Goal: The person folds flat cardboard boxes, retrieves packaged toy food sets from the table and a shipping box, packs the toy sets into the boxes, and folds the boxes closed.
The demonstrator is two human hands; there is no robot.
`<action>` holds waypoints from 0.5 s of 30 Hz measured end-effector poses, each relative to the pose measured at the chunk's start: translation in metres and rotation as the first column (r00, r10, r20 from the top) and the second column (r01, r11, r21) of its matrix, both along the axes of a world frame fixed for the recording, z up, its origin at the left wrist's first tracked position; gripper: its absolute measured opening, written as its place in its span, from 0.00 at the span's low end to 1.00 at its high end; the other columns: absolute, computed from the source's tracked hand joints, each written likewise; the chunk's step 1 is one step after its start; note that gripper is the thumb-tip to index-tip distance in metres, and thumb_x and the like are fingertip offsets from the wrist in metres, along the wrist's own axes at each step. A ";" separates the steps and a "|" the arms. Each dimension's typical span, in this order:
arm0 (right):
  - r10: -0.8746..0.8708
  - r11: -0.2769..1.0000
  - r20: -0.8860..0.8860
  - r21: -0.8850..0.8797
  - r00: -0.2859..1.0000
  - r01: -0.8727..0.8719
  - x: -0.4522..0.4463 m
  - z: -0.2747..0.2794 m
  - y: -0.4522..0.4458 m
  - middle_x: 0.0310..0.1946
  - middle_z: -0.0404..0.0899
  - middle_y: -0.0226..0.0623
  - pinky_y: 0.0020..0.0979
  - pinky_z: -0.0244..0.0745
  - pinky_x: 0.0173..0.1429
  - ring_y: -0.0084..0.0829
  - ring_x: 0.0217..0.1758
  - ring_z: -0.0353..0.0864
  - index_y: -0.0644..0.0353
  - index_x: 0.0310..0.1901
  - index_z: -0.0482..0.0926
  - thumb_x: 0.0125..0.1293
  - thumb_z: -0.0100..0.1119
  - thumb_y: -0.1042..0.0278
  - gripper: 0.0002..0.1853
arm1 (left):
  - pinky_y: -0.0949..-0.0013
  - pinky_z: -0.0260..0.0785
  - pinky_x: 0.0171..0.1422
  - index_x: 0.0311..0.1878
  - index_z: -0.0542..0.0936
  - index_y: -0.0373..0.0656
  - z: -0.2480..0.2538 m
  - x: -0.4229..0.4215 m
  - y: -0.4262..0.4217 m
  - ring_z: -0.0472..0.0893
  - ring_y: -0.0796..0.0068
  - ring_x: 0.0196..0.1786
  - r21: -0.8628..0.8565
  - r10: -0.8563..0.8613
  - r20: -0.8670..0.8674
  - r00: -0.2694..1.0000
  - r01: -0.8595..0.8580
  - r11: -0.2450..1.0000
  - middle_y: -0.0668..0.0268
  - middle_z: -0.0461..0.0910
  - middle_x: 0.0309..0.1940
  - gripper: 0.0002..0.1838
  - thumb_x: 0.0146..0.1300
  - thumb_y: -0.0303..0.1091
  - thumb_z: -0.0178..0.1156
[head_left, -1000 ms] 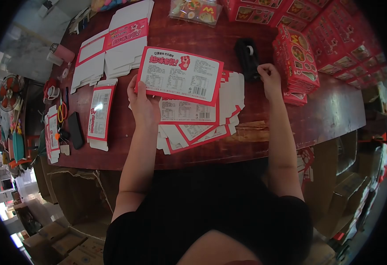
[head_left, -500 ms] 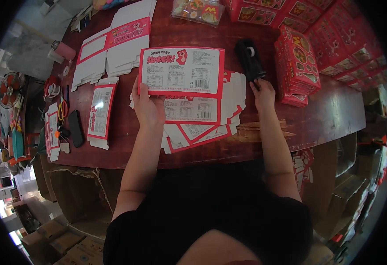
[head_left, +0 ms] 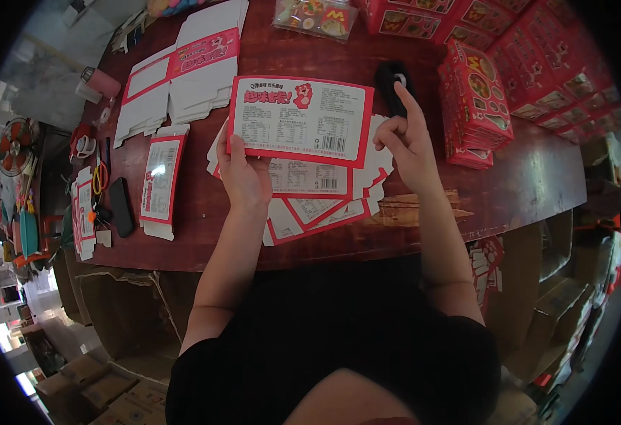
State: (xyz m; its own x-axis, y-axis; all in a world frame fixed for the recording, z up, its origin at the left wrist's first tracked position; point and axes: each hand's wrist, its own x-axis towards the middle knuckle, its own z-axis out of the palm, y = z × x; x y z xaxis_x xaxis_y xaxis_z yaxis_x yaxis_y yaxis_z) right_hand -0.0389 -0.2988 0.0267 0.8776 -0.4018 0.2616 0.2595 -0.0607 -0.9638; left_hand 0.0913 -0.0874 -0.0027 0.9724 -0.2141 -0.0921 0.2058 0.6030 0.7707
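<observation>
Flat cartons (head_left: 310,177), a tape dispenser (head_left: 386,86) and stacked red boxes (head_left: 477,92) on the counter (head_left: 530,177) suggest a packing workshop.

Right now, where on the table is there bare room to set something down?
Bare table: right side, in front of stacked red boxes, and between plastic packet and held carton. Crowded: beneath that carton, where flat cartons overlap.

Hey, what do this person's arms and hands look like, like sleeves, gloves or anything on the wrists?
The left hand and right hand are both gloveless. The short black sleeves belong to a black top and leave the forearms bare. No watch or bracelet shows; fine detail such as rings is too small to tell.
</observation>
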 end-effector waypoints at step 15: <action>0.012 0.853 -0.066 0.522 0.998 0.024 0.017 -0.030 0.014 0.32 0.74 0.25 0.18 0.66 0.35 0.14 0.32 0.71 0.59 0.64 0.58 0.65 0.56 0.65 0.28 | 0.63 0.73 0.55 0.60 0.63 0.40 -0.009 0.002 0.001 0.76 0.70 0.52 -0.090 -0.048 0.001 0.999 0.048 0.995 0.61 0.73 0.52 0.19 0.71 0.38 0.46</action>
